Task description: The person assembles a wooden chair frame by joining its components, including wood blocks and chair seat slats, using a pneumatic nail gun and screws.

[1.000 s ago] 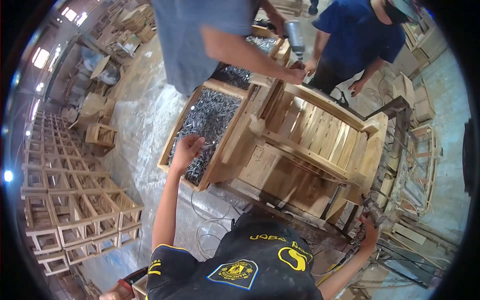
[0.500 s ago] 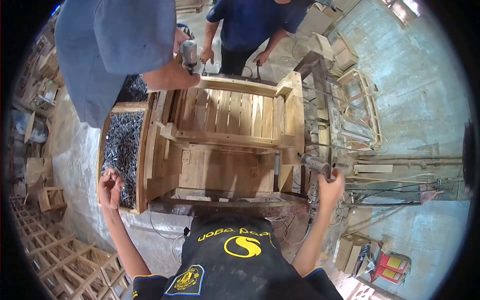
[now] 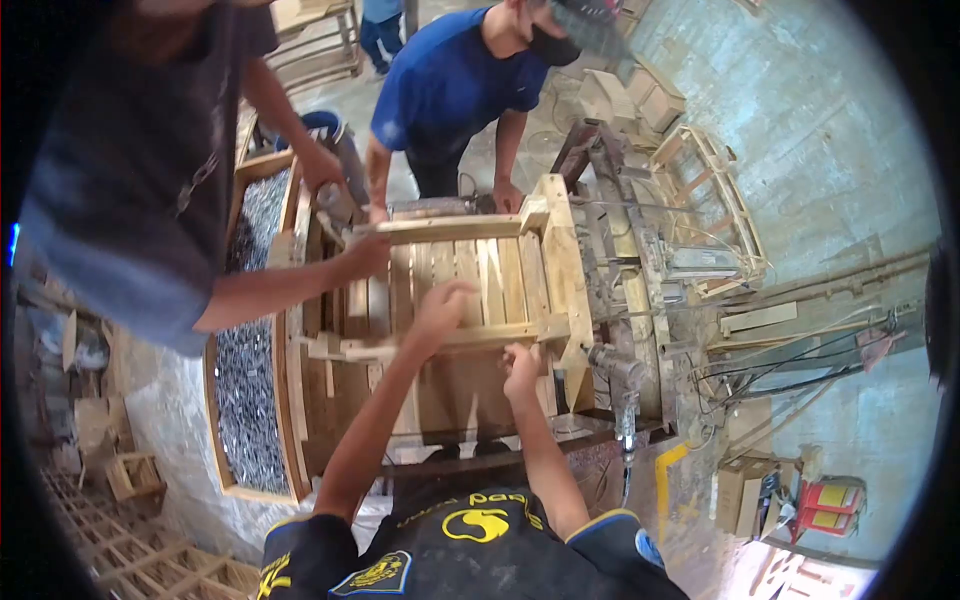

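A slatted wooden frame [image 3: 470,335] lies on the metal-edged bench in front of me. My left hand [image 3: 440,315] is over the slats just beyond the frame's near rail, blurred, with its index finger extended; whether it holds anything small cannot be made out. Near the right end of that rail is my right hand [image 3: 521,372], its fingers curled; any small item in them is hidden. A power tool [image 3: 618,368] rests at the frame's right corner, apart from my right hand.
A long wooden box [image 3: 250,405] of small metal fasteners stands left. One co-worker [image 3: 130,190] leans in from the left, arms over the frame, holding a tool. Another co-worker [image 3: 450,90] in blue stands at the far side. Metal clamping machinery [image 3: 630,270] is on the right.
My left hand has moved from the fastener box to over the frame. My right hand has let go of the power tool and moved left. The left co-worker's arms now reach further over the frame.
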